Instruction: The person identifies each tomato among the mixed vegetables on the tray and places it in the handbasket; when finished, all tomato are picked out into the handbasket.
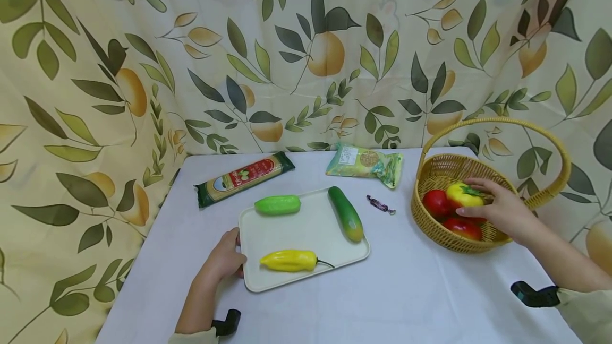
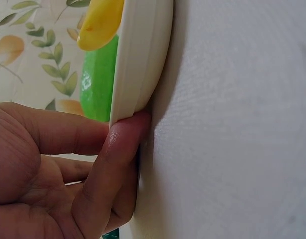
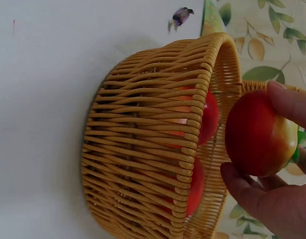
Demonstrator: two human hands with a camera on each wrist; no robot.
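My left hand (image 1: 223, 257) pinches the left rim of a white tray (image 1: 301, 232), thumb on top and a finger curled beneath. On the tray lie a yellow chili pepper (image 1: 289, 260), a short light-green vegetable (image 1: 278, 205) and a long dark-green cucumber (image 1: 345, 213). At the right, my right hand (image 1: 502, 208) holds a red-and-yellow fruit with a green leafy top (image 3: 257, 134) between thumb and fingers, at the mouth of a wicker basket (image 3: 143, 134). Below it in the basket sit red fruits (image 1: 462, 228), partly hidden by the weave in the right wrist view.
A green-ended pack with a red label (image 1: 246, 178) lies at the back left of the white-covered table (image 1: 406, 301). Behind the tray is a green-yellow food bag (image 1: 365, 163). A small wrapped candy (image 1: 380, 205) lies between tray and basket. The basket's tall handle (image 1: 497, 121) arches above it.
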